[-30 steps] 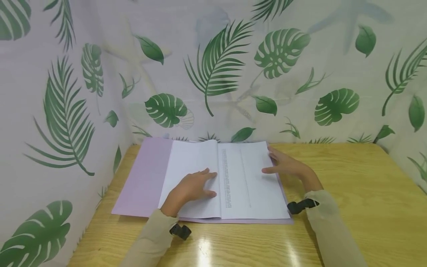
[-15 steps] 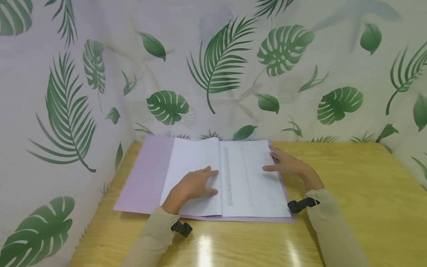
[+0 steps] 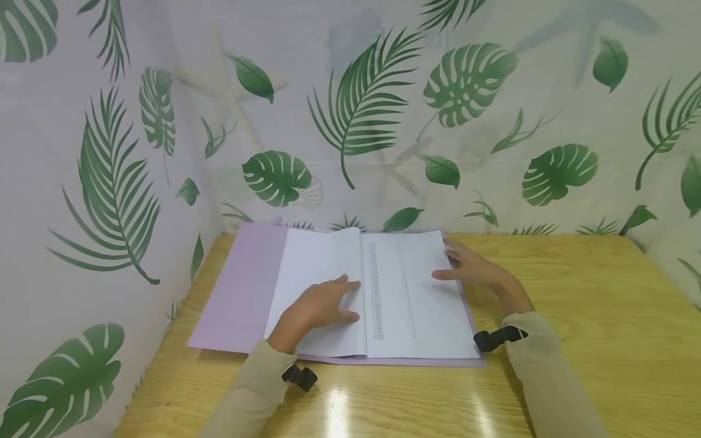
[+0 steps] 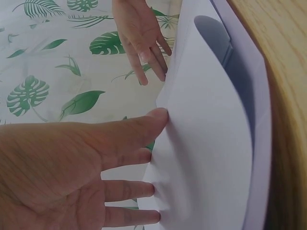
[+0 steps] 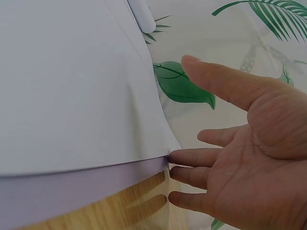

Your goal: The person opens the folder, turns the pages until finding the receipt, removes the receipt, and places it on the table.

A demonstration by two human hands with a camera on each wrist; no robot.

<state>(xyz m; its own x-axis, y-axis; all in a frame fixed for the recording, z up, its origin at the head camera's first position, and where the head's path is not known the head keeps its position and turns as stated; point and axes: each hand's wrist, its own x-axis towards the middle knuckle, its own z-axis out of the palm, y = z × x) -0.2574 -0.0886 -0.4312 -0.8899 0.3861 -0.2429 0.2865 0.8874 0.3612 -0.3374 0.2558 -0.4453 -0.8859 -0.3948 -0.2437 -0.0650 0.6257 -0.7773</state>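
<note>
A lilac folder (image 3: 241,286) lies spread on the table with white pages inside. Its right page (image 3: 432,316) carries a column of small print, too small to read. My left hand (image 3: 320,307) rests on the blank left page (image 3: 306,252), fingers spread; the left wrist view shows its thumb (image 4: 156,122) and fingertips touching the paper, which bulges up from the folder. At the right edge is my right hand (image 3: 473,267). In the right wrist view its fingers (image 5: 192,157) reach the edge of page and folder, and its thumb (image 5: 211,76) stands raised off the paper.
The wooden table (image 3: 575,316) extends to the right of the folder and in front of it. A leaf-patterned cloth (image 3: 383,121) hangs behind and at the left. Each wrist wears a small black camera (image 3: 300,377). A pale rounded bar (image 5: 141,15) shows beyond the page.
The head view has shifted slightly. Both hands keep their places on the folder, and the pages lie as before.
</note>
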